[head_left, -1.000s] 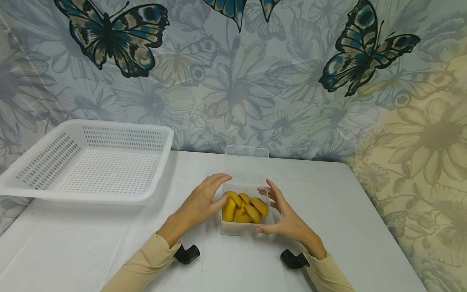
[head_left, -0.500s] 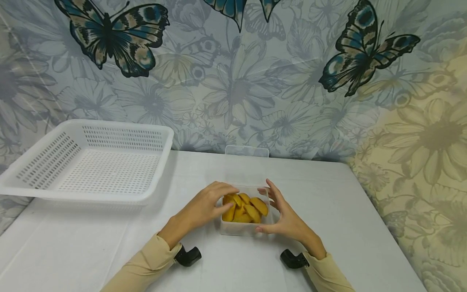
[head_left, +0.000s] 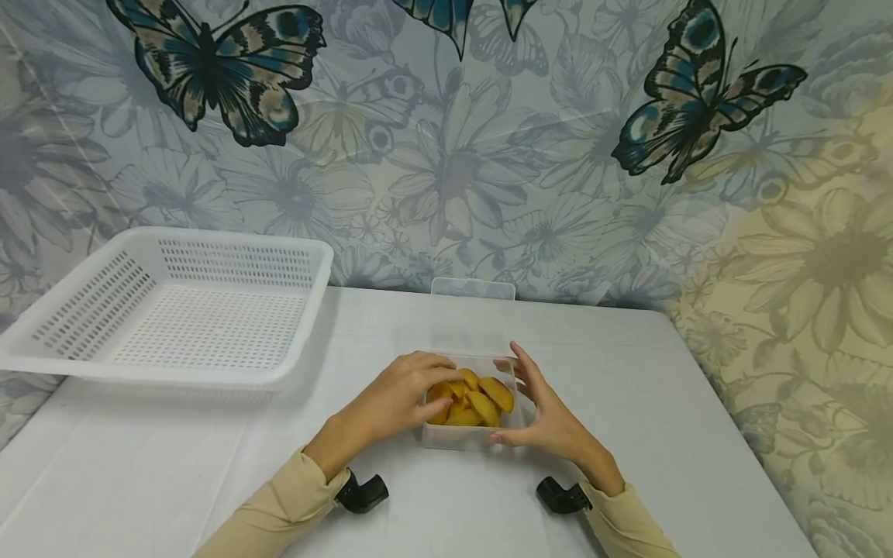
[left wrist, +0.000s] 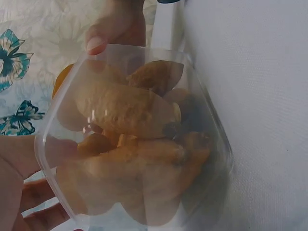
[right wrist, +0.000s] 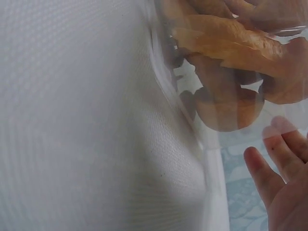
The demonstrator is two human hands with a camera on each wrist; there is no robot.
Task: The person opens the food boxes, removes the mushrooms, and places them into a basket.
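A clear plastic box (head_left: pixel 456 440) stands on the white table, filled with several yellow-orange, curved wedge-shaped pieces (head_left: pixel 481 407). My left hand (head_left: pixel 398 394) reaches over the box's left rim. Its thumb and index finger are apart, with a piece showing between them, and the other fingers are partly hidden behind them. My right hand (head_left: pixel 544 411) holds the box from the right, thumb at the near wall and fingers around the far corner. In the left wrist view, the right thumb lies at the box's rim; the right wrist view shows right-hand fingers (right wrist: pixel 284 154) behind the clear wall.
On the left of the table stands a large white perforated basket (head_left: pixel 209 333). A clear plastic lid (head_left: pixel 473 289) is raised at the table's back edge, behind the box. A cloth with butterflies and flowers hangs at the back.
My left hand has come right and slightly down, from the box's left rim to over the pieces, its thumb and index finger lower among them. The right hand and box have stayed put.
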